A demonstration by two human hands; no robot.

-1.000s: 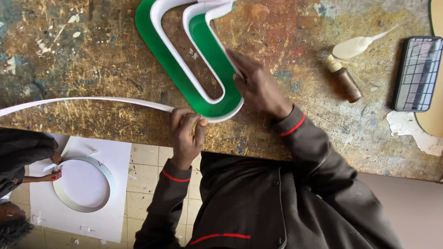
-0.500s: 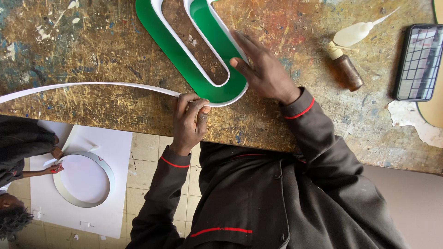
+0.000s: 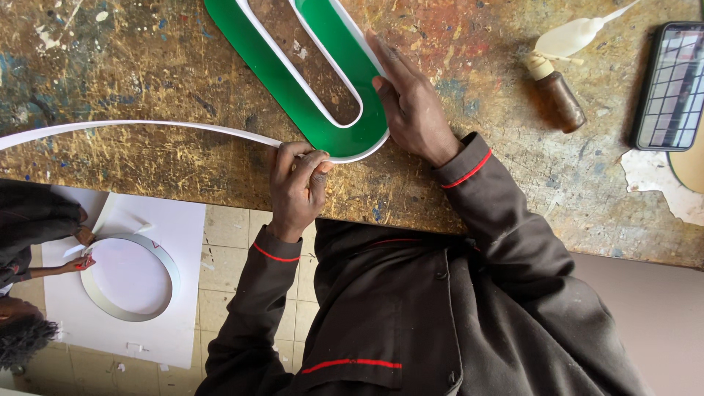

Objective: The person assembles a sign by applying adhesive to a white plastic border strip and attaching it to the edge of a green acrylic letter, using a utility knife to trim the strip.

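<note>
Fingers of left hand (image 3: 297, 187) pinch white strip (image 3: 139, 126); right hand (image 3: 411, 110) flat on green letter (image 3: 293, 73).

Dark grey jacket (image 3: 440, 315), red-piped cuffs (image 3: 469, 167)

Changes I log since a second ago:
- Green letter form (image 3: 323, 81): slid up and right on the bench (image 3: 147, 66); less of its top shows.
- Right hand (image 3: 411, 110): was resting at the curve's outer right side, now flat along the inner white edge.
- Left hand (image 3: 297, 183): grip on the white strip (image 3: 132, 126) now meets the curve's lower left rim.
</note>
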